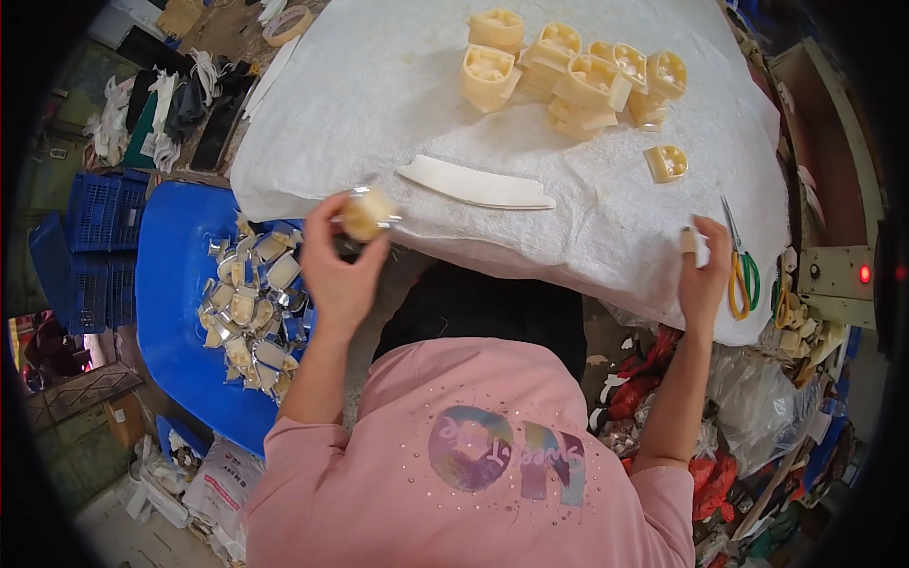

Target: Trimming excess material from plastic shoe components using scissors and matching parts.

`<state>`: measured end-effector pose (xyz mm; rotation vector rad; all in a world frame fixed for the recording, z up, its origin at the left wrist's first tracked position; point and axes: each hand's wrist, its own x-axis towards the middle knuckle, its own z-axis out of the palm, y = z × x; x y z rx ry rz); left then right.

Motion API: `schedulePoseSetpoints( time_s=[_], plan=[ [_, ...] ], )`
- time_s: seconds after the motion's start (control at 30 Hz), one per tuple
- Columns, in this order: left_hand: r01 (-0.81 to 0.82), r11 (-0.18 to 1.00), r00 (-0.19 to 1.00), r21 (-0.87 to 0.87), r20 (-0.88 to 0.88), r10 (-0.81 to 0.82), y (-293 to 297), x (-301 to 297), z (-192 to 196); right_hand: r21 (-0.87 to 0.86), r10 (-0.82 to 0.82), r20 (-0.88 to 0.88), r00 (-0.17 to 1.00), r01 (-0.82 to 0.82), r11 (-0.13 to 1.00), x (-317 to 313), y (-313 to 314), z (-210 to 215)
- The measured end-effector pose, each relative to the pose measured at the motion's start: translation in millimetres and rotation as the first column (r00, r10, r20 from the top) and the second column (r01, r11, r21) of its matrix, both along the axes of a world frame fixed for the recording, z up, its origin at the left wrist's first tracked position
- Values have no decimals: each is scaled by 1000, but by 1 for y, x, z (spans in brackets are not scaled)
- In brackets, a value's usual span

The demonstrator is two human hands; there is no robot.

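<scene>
My left hand [343,279] is pinched around a cream heel-shaped plastic block [365,218] with a shiny silver edge, held at the table's near edge and slightly blurred. At the right, my right hand [703,276] is closed on a small white piece [701,248], partly hidden by its fingers. Beside that hand lie scissors [742,270] with yellow and green handles. A curved white strip [478,183] rests on the cloth between my hands. A single cream heel-shaped block [668,164] sits farther back, near a cluster of similar blocks [592,83].
White cloth covers the worktable [350,104]. To the left stands a blue tub [170,312] holding many silver-edged blocks. Blue crates [102,222] and hanging gloves and cloths [166,109] are beyond it. A machine with a red light [833,284] is at the right.
</scene>
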<state>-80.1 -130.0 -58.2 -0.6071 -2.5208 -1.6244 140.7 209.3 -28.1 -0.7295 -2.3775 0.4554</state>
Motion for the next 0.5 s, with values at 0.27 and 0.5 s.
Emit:
schedulePoseSetpoints(
  time_s=[0.27,0.5],
  plan=[
    [-606,767,794,-212,-225,565,-162,-27,-51,-42,512,5,859,-511,858,-88,-83,3],
    [-652,676,757,-344,-345,555,-156,-12,-45,-31,596,69,800,-596,803,-121,-105,14]
  ],
)
